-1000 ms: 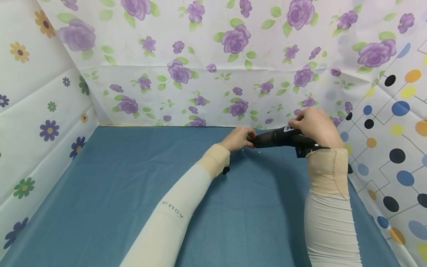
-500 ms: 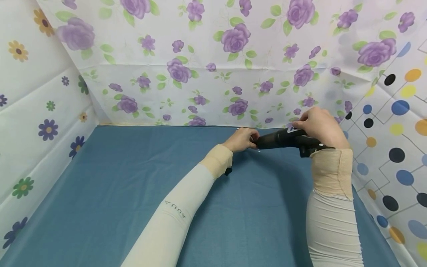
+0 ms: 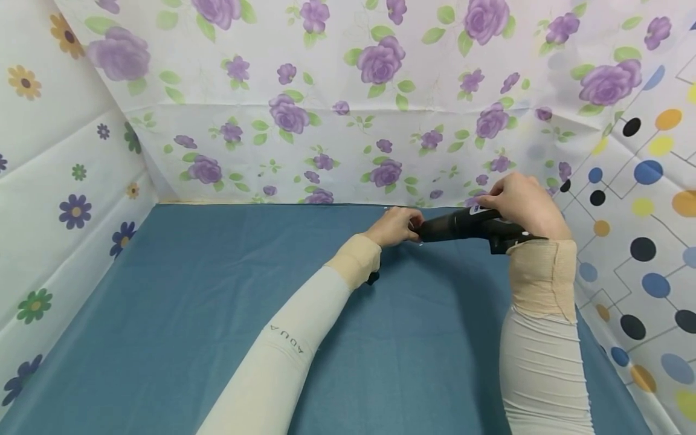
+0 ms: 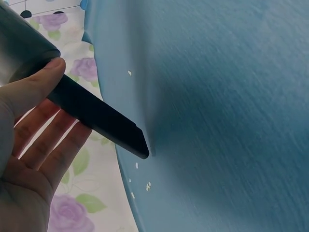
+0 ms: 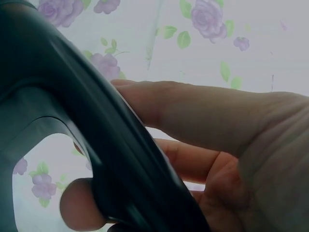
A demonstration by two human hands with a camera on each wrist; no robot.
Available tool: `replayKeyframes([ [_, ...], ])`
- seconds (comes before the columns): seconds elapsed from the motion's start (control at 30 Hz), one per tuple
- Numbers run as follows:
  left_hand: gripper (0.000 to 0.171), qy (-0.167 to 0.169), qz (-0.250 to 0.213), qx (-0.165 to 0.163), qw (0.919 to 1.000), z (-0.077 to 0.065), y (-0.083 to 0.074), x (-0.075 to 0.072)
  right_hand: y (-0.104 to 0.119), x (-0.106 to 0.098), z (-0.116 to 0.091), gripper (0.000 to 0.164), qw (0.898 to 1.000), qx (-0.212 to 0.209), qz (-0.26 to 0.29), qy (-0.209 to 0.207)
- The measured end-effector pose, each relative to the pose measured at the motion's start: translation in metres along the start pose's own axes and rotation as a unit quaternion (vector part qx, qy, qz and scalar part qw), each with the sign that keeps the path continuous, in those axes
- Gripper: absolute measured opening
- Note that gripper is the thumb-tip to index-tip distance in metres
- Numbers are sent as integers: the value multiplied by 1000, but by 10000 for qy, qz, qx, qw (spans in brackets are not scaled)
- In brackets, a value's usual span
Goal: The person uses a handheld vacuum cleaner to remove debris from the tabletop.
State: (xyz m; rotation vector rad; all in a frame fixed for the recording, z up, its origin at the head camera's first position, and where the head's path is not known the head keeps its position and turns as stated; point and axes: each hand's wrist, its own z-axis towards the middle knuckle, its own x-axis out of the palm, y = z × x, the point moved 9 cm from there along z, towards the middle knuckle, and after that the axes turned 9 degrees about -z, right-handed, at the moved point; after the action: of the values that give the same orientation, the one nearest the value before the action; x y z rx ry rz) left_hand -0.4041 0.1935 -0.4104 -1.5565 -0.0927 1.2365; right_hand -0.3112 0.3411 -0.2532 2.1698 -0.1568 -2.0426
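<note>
A black handheld vacuum cleaner (image 3: 455,225) slants over the far part of the blue cloth in the head view. My right hand (image 3: 524,202) grips its loop handle (image 5: 104,111), with fingers wrapped round it in the right wrist view. At the front end, my left hand (image 3: 396,226) holds the narrow crevice nozzle (image 4: 99,113) between thumb and fingers. The nozzle's slanted tip points down close over the cloth. Several small white crumbs (image 4: 148,186) lie just beyond the tip, and a single white crumb (image 4: 129,73) lies farther off.
Blue cloth (image 3: 217,314) covers the table up to a flowered back wall sheet (image 3: 337,139). A daisy-patterned sheet (image 3: 54,254) bounds the left side, and a dotted sheet (image 3: 641,217) the right. A small black piece (image 3: 373,278) shows under the left wrist.
Both hands and the vacuum cleaner shifted slightly to the right during the first half second, then stayed nearly still. A white crumb seen beside the left hand earlier no longer shows.
</note>
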Motion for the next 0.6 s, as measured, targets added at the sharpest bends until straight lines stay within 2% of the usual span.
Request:
replayKeyframes([
  [0.47,20,-304,-22,51,9995,5,-13,12,-9,-8,-6,38,9997,153,-180,-45],
  [0.6,21,-284,-88,96,9995,7,-18,15,-10,-12,-10,39,9994,211,-255,-66],
])
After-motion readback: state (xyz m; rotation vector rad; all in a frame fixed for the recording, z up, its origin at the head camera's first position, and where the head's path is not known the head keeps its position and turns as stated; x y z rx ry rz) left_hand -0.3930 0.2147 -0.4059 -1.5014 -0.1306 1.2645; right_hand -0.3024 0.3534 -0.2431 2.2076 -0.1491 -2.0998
